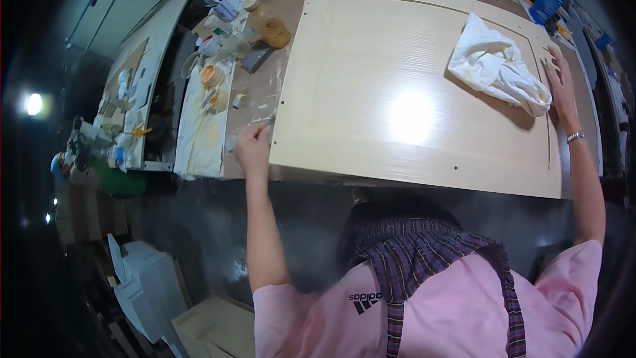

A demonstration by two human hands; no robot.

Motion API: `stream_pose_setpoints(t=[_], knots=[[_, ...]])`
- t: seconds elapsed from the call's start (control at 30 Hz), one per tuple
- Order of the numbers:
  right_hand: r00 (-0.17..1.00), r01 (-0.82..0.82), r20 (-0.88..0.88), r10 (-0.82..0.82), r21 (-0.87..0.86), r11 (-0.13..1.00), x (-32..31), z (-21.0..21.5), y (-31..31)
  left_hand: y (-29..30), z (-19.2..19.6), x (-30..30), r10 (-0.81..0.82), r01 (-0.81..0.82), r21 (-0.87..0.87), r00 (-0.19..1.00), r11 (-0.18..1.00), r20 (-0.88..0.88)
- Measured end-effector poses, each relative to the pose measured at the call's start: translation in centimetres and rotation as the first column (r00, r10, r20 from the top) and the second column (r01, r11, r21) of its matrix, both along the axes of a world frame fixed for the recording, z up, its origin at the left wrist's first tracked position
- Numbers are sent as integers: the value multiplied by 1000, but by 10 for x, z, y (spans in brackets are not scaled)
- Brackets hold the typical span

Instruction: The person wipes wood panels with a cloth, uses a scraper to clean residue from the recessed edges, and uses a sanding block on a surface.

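A cream cabinet door panel [371, 93] with a recessed frame lies flat on the workbench in front of me. My left hand [253, 149] is closed beside the panel's left edge, near its front corner; whatever its fingers hold, if anything, is hidden. At the far right edge, my right hand [562, 86] has its fingers stretched out and apart, resting along the panel's side. A crumpled white cloth [497, 66] lies on the panel close to that right hand. Small dark holes show along the panel's borders.
Left of the panel stand an amber bottle [267, 25], a dark sanding block [257, 58], an open orange pot [211, 77] and several other bottles. A blue can [547, 2] stands at the back right. Another bench [149, 86] is further left, and a white cabinet-like object [149, 285] sits below.
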State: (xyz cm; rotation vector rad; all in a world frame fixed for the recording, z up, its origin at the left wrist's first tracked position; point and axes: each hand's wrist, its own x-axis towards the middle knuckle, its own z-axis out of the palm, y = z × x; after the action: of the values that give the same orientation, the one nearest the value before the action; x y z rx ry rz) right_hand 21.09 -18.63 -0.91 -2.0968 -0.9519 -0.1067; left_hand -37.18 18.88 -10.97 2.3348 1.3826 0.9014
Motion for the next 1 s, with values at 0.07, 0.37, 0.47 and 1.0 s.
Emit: stream_pose_setpoints(t=[0.07,0.37,0.47,1.0], knots=[[981,-186,-52,186,1,982,-39,14,13,9,-1,17,-61,33,-212,990,977,-128],[758,-570,61,650,-422,705,-229,35,128,14,98,64,-139,299,-243,847,923,513],[555,-710,140,820,-434,554,-302,42,151,-30,141,95,-451,544,-116,781,831,432],[857,328,-499,-126,341,881,-187,90,-87,-69,150,125,-641,612,-195,746,766,-178]])
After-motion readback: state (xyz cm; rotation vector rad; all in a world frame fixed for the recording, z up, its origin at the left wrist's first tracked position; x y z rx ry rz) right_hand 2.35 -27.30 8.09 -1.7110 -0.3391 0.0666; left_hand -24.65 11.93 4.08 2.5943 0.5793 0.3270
